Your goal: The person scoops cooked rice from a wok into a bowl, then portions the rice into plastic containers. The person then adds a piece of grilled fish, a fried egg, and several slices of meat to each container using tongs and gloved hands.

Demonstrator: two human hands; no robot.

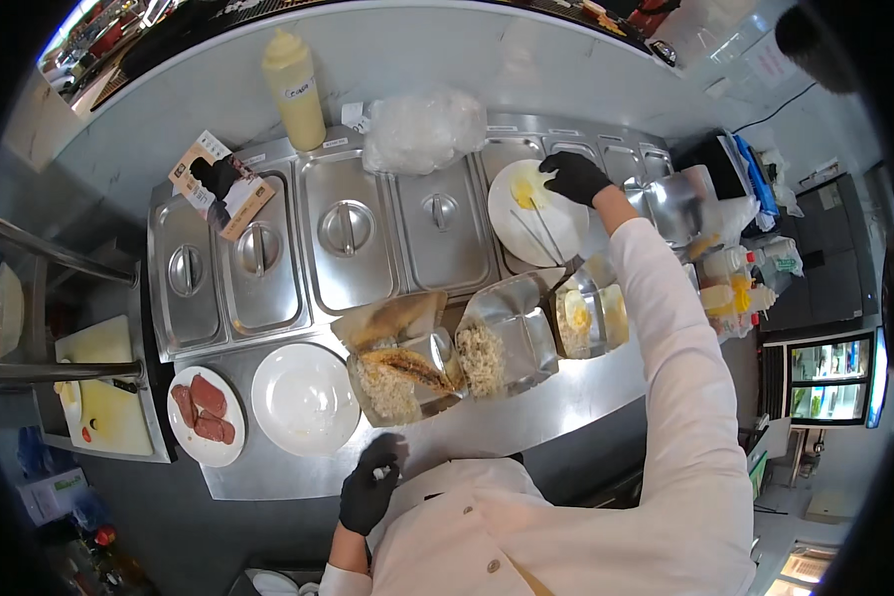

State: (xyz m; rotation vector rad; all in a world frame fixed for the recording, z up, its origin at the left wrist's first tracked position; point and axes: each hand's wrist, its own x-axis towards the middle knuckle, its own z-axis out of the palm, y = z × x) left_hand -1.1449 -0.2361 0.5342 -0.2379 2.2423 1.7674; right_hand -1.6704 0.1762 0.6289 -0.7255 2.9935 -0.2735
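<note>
My right hand [577,179], in a black glove, reaches to the upper right edge of a white plate [506,223]. On that plate lie a yellow smear of food [523,192] and metal tongs [542,227]; whether the fingers grip the rim is unclear. My left hand [371,484], gloved in black, is near the counter's front edge with a small white item [381,472] at its curled fingers. Between my hands stand lined takeaway boxes: one with rice and a browned piece of food [410,369], one with rice [480,361], one with rice and egg [577,313].
An empty-looking white plate [305,398] sits beside a plate of raw meat [207,395]. Behind are lidded steel pans [350,253], a glove box [220,182], a sauce bottle [294,93] and a plastic bag [425,130]. A cutting board [112,417] with a knife lies left.
</note>
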